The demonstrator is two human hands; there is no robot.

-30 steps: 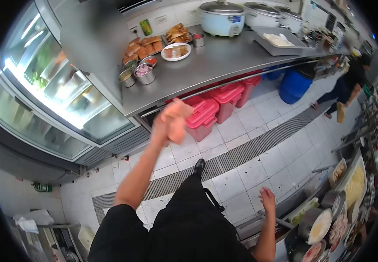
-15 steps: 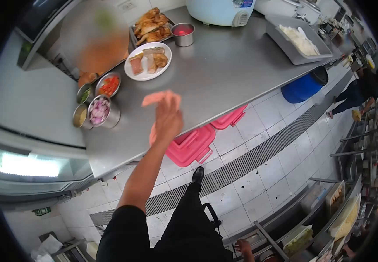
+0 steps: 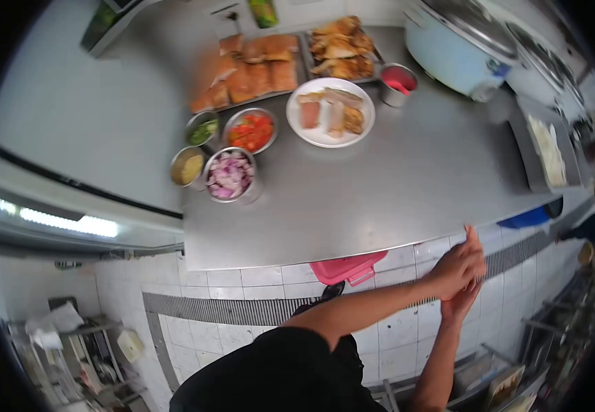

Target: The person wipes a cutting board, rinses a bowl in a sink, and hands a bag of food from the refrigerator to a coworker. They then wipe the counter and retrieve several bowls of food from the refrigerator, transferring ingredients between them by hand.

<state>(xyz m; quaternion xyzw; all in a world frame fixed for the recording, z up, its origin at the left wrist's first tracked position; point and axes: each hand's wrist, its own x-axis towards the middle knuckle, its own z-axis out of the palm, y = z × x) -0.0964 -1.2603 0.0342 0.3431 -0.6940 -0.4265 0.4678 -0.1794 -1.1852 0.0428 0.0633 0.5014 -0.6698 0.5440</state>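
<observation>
My left hand (image 3: 454, 272) is beyond the front edge of the steel counter (image 3: 352, 206), over the tiled floor. It rests on my right hand (image 3: 459, 302), which comes up from below, and the two overlap. The left fingers are curled together, slightly blurred; I cannot tell what they hold. The right fingers are mostly hidden behind the left. Back on the counter, a white plate (image 3: 334, 142) carries several pieces of meat or fish. Beside it stand a metal cup (image 3: 395, 97) with something pink inside and a bowl of chopped red onion (image 3: 229, 175).
Bowls of chopped tomato (image 3: 249, 132), green slices (image 3: 203, 130) and yellow paste (image 3: 191, 169) stand at the left. Behind are orange fillets (image 3: 270, 77) and browned chicken (image 3: 342, 49) on trays. A blue cooker (image 3: 448, 51) and a grey tub (image 3: 528, 137) stand right; a pink-lidded bin (image 3: 347, 264) sits below.
My left hand has left the counter and moved right to meet my right hand. The salmon-pink cloth it held no longer shows. The view has shifted, bringing the fillet tray into sight.
</observation>
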